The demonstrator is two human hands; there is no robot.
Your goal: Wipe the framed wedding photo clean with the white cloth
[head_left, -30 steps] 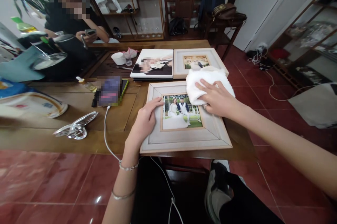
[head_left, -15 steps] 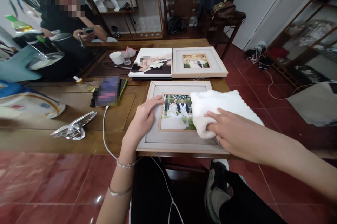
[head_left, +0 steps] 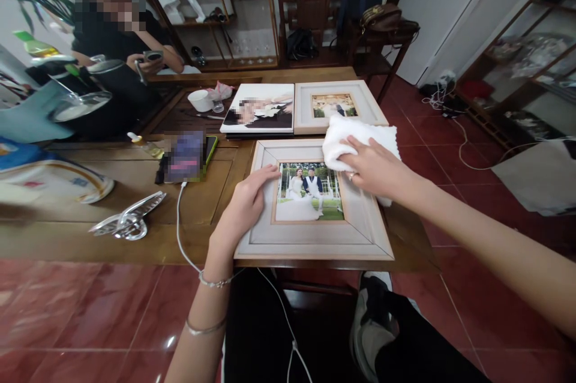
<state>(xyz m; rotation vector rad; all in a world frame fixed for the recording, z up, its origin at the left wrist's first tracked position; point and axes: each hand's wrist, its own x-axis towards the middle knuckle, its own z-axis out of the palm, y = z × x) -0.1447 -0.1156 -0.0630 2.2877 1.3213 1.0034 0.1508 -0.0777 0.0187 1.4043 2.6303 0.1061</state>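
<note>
A pale wooden picture frame point(head_left: 310, 241) with a photo of two people lies flat at the table's near edge. On its left side rests my left hand point(head_left: 249, 197), fingers stretched out over the border. My right hand point(head_left: 371, 167) grips a fluffy white cloth point(head_left: 360, 134) at the frame's upper right corner. The cloth hides that corner and reaches over the lower edge of a second picture frame point(head_left: 375, 104) behind. Left of that second frame lies a photo panel point(head_left: 258, 108) with a black and white picture.
A phone point(head_left: 186, 156) on a white charging cable point(head_left: 179, 221) lies left of the frame, near a clear hair claw clip point(head_left: 128, 221). A small white cup point(head_left: 200, 101) stands farther back. Across the table sits a person point(head_left: 117, 29) holding a device.
My right hand has moved the cloth away from me, from the frame's right side up to its far right corner, uncovering the photo's right part. My left hand stays in place.
</note>
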